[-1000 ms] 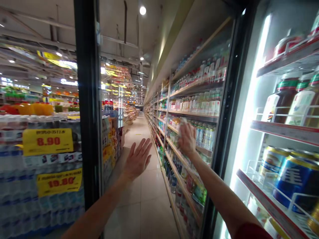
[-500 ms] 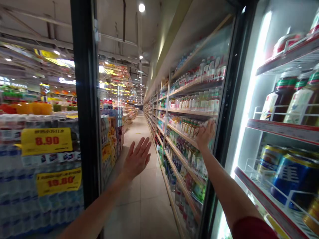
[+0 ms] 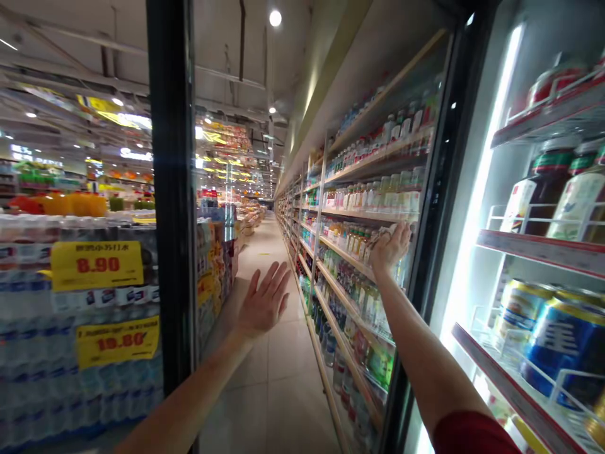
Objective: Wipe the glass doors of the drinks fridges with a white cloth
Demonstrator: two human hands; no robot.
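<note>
In the head view, a glass door [image 3: 265, 416] in a black frame [image 3: 172, 208] stands in front of me, with the aisle seen through it. My right hand [image 3: 390, 249] reaches up at the right side of the pane and presses a crumpled pale cloth [image 3: 386, 232] to the glass. Its fingers lie over the cloth. Lower and left of it, my left hand [image 3: 265, 299] is held flat with spread fingers and nothing in it. It is at or close to the pane; whether it touches cannot be told.
At right, a lit cooler holds bottles [image 3: 534, 189] and cans [image 3: 558, 340] on wire-railed shelves [image 3: 529, 249]. Shelves of drinks [image 3: 373, 195] show in the glass. Stacked water packs [image 3: 108, 391] with yellow price signs [image 3: 97, 265] stand at left.
The door and surroundings have shifted slightly right in view. My right hand and the cloth have moved a little left relative to the door's right frame. My left hand stays spread.
</note>
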